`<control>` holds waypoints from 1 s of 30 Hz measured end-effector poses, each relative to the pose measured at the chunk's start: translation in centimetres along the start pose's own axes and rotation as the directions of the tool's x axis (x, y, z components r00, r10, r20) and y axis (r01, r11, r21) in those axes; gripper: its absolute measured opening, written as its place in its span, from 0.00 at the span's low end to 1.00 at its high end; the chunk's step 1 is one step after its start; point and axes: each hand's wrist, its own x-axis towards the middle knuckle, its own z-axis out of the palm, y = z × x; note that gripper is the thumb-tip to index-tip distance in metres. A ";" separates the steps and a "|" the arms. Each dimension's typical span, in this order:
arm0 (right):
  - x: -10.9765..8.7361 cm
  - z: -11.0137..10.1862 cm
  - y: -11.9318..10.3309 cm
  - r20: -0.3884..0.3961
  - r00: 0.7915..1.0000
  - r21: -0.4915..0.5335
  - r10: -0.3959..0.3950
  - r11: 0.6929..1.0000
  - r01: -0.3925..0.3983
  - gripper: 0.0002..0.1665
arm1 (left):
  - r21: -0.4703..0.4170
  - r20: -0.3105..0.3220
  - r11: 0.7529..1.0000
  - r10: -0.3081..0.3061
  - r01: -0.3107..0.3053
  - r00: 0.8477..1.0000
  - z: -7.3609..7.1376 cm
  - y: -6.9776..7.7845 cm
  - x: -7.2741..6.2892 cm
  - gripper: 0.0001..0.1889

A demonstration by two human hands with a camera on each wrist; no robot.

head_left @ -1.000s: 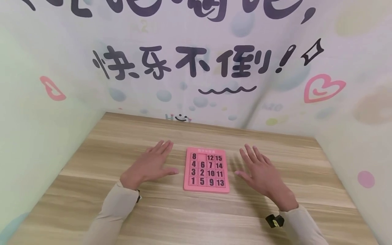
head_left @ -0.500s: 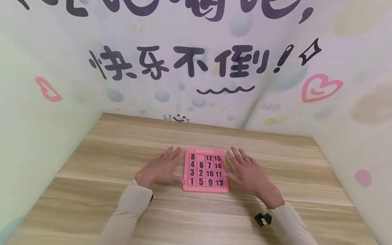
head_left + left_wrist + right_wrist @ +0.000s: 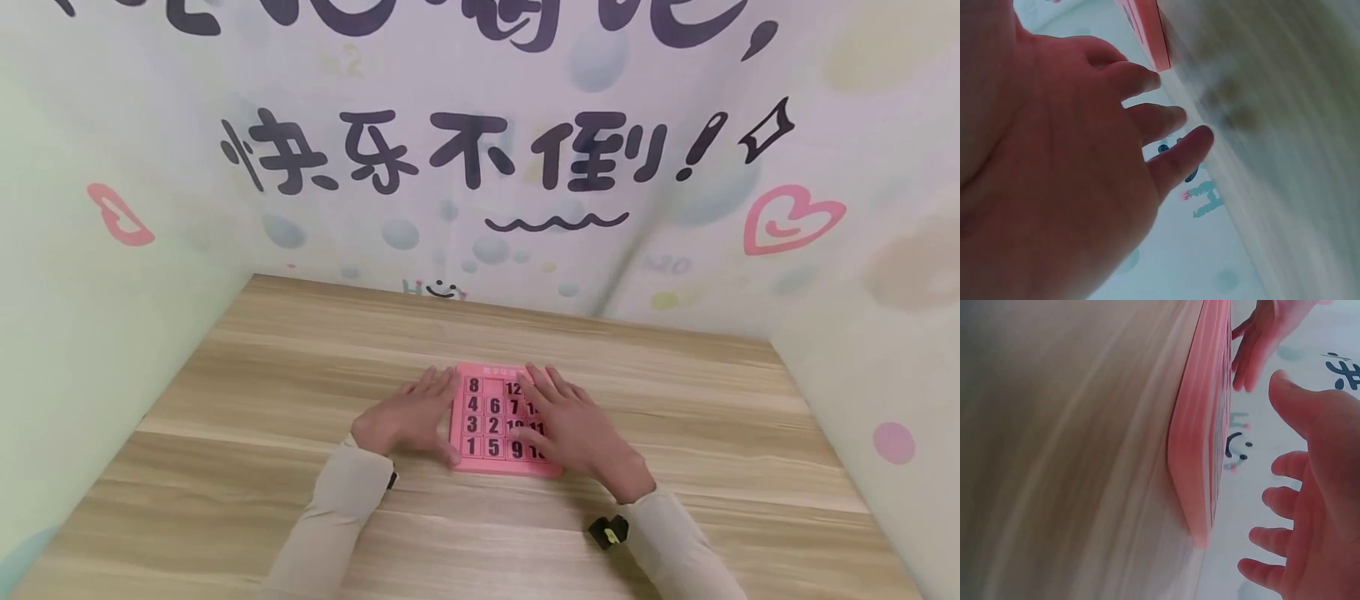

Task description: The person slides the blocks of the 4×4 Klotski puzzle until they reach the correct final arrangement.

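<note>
A pink number sliding puzzle (image 3: 493, 462) lies flat on the wooden table, with black numerals on its tiles and one gap in the top row beside the 8. My left hand (image 3: 408, 421) is at the puzzle's left edge, fingers extended, thumb by the lower left corner. In the left wrist view its fingers (image 3: 1179, 162) point past the corner of the pink frame (image 3: 1159, 37). Over the right side of the puzzle hovers my right hand (image 3: 581, 433), fingers spread, hiding part of the right column. The right wrist view shows it raised above the thick pink side (image 3: 1191, 431).
The wood-grain table (image 3: 465, 533) reaches back to a printed white wall cloth (image 3: 360, 242) with dark lettering and pink hearts. A pale side wall (image 3: 90, 333) bounds the table on the left. Both forearms wear light sleeves, with a dark strap (image 3: 609, 531) at the right wrist.
Both hands have moved inward. The left now reaches the puzzle's left edge, and the right has come from beside the puzzle to over its right column. The puzzle has stayed in place.
</note>
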 end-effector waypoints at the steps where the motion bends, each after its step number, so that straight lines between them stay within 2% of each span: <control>1: 0.2 0.1 -0.2 0.003 1.000 0.005 -0.004 1.000 0.003 0.49 | -0.005 0.006 1.000 0.000 0.000 1.000 0.0 0.0 0.1 0.65; 6: 1.1 0.3 -1.0 0.043 0.999 -0.002 -0.008 1.000 0.008 0.48 | 0.005 0.029 1.000 -0.001 0.000 1.000 -0.1 0.0 0.5 0.65; 16: 3.1 1.1 -3.0 0.059 0.997 0.014 -0.051 0.999 0.051 0.46 | 0.037 0.038 0.999 -0.018 0.017 0.999 0.0 0.2 0.5 0.65; 30: 4.3 1.5 -4.2 0.120 0.993 -0.006 -0.006 1.000 0.007 0.46 | 0.041 0.034 0.999 -0.013 0.012 0.999 0.1 0.1 0.8 0.62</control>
